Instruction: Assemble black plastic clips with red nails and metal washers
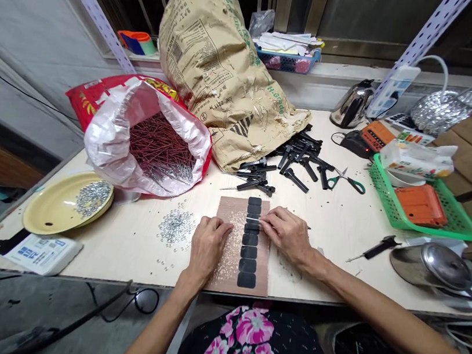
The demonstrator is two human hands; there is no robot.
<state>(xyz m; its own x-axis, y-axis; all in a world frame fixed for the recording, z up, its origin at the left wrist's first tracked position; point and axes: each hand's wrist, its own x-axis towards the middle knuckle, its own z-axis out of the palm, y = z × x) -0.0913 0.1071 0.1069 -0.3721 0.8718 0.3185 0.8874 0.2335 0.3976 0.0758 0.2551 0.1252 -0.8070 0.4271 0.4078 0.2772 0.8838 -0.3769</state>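
A brown board (227, 269) lies at the table's front edge, with a column of several black rounded pads (249, 252) down its right half. My left hand (207, 245) rests flat on the board's left side, fingers together and curled a little. My right hand (287, 234) sits at the board's right edge, its fingers pinched on a thin metal pin (252, 219) that lies across one of the upper pads. Small silver washers (175, 228) are scattered just left of the board.
An open bag of long nails (158, 151) stands at the left, with a yellow plate of washers (67, 207) in front of it. A large paper sack (216, 69), black plastic parts (295, 159), scissors (347, 181), a green basket (426, 212) and a steel pot lid (443, 266) surround the work spot.
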